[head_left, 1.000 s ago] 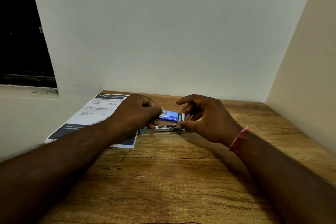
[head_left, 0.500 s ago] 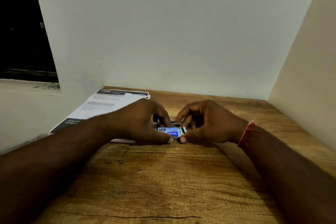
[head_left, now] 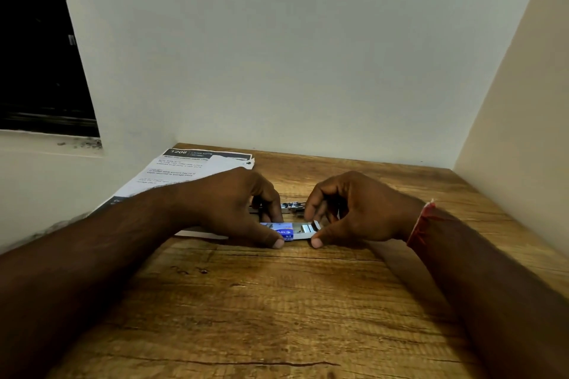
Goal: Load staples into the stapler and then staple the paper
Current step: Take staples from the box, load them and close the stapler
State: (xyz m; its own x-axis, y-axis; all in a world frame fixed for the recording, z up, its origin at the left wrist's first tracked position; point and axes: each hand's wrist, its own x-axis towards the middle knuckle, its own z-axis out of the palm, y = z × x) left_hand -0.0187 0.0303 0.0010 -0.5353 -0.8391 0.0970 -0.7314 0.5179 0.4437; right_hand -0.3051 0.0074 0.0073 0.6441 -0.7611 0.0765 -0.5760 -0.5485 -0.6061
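At the middle of the desk (head_left: 277, 301), the staple box (head_left: 280, 229) now sits low in front of the stapler (head_left: 292, 205); a second ago it was held up beside it. Its inner tray (head_left: 305, 228) has slid out to the right, showing pale metal where half a second ago only a sliver showed. The left hand (head_left: 234, 209) curls its fingers (head_left: 272, 206) and thumb to pinch the blue sleeve, while the right hand (head_left: 357, 212) pinches the tray's end. The staples look reachable, so I judge that lifting out a strip comes next; loading is not yet done. The stapler lies just behind the box, between the hands.

Count: one staple box, one stapler, one stack of paper (head_left: 184, 169) at the left, its sheets too close to number. The strips in the tray are too small to count.
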